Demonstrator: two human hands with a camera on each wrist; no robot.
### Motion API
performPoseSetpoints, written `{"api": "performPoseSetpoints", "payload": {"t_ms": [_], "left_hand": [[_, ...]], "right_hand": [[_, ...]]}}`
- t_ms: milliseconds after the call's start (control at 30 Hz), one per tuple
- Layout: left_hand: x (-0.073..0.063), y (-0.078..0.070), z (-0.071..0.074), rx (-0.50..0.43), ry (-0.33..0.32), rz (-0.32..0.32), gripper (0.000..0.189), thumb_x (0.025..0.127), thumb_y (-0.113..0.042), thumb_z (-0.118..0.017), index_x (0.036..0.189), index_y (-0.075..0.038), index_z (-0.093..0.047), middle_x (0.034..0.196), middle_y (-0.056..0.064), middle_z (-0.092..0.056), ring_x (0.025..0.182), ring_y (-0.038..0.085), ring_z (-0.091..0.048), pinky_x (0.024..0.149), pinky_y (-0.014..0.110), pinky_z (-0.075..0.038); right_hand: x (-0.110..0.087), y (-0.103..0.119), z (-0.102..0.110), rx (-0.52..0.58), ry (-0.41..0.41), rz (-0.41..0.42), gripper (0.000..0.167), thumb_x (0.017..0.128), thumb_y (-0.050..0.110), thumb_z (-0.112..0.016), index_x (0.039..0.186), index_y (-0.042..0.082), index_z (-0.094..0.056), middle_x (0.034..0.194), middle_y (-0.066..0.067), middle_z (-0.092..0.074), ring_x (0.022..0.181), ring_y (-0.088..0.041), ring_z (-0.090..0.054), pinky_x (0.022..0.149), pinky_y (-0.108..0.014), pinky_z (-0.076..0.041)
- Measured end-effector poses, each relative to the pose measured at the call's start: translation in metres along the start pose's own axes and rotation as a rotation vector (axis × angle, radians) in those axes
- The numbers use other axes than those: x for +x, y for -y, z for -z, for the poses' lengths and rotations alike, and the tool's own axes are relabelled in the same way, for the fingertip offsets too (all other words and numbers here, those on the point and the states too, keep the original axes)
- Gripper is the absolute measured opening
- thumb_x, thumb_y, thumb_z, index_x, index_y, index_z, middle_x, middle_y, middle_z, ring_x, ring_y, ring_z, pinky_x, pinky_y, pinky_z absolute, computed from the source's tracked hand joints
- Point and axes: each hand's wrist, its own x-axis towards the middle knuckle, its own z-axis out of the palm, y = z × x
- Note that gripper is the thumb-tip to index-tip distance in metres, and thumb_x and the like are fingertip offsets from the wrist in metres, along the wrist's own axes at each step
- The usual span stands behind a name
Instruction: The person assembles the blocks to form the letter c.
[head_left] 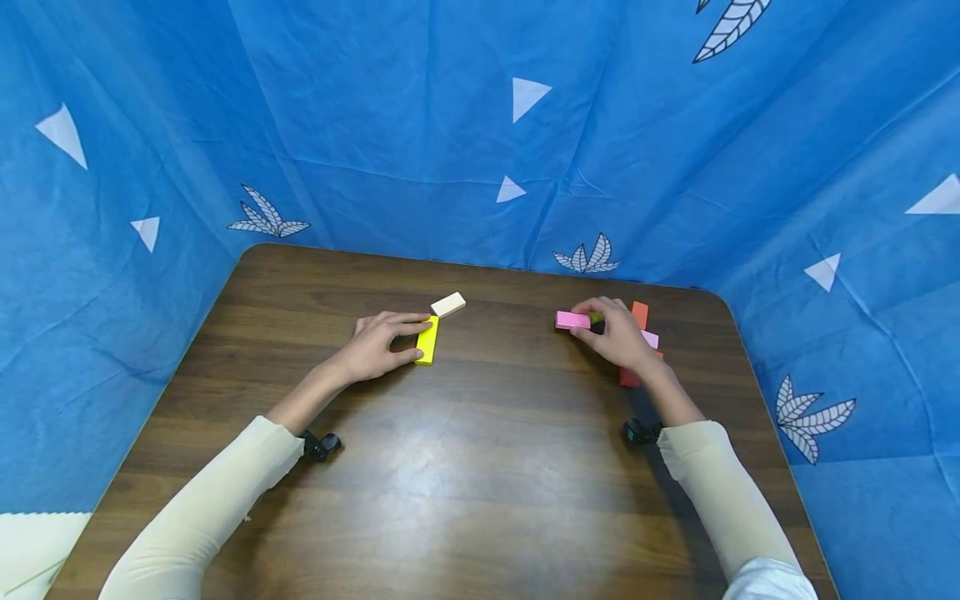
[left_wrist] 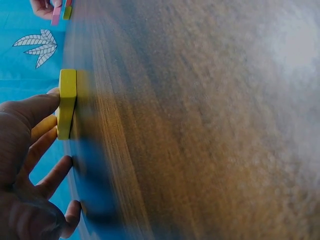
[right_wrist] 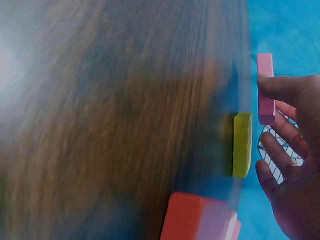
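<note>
My left hand (head_left: 375, 346) pinches a bright yellow block (head_left: 427, 343) by its two ends, thumb at the near end and a finger at the far one. The block lies on the wooden table, and a cream block (head_left: 448, 305) rests just beyond its far end. At the right, my right hand (head_left: 618, 335) holds a pink block (head_left: 573, 321) between thumb and fingers. In the right wrist view that pink block (right_wrist: 266, 95) is raised off the tabletop, while an olive-green block (right_wrist: 242, 145) sits below the hand, partly hidden in the head view.
Behind and under my right wrist lies a group of blocks: an orange one (head_left: 640, 312), a light pink one (head_left: 651, 340) and a red one (head_left: 628, 377). Blue curtains (head_left: 480, 125) surround the back and sides of the table (head_left: 450, 500). Each wrist carries a small black camera (head_left: 322, 447).
</note>
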Motion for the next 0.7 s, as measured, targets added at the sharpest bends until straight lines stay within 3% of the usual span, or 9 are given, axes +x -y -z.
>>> {"api": "performPoseSetpoints", "payload": {"t_ms": [467,700], "left_hand": [[0.000,0.000,-0.002,0.002,-0.002,-0.004,0.060,0.102,-0.034,-0.076,0.158,-0.023,-0.057,0.169,-0.003,-0.051,0.152,0.035,-0.047,0.114,0.071,-0.023],[0.000,0.000,-0.003,0.001,-0.003,0.002,0.060,0.102,-0.034,-0.076,0.158,-0.023,-0.057,0.169,-0.003,-0.051,0.152,0.034,-0.047,0.113,0.070,-0.023]], "right_hand": [[0.018,0.011,-0.022,0.039,-0.022,0.005,0.034,0.101,0.022,-0.078,0.132,0.010,-0.070,0.137,-0.015,-0.069,0.132,-0.038,-0.054,0.118,-0.063,-0.035],[0.024,0.015,-0.027,0.037,-0.040,0.018,0.035,0.101,0.022,-0.078,0.132,0.009,-0.071,0.138,-0.016,-0.069,0.132,-0.039,-0.054,0.117,-0.065,-0.029]]}}
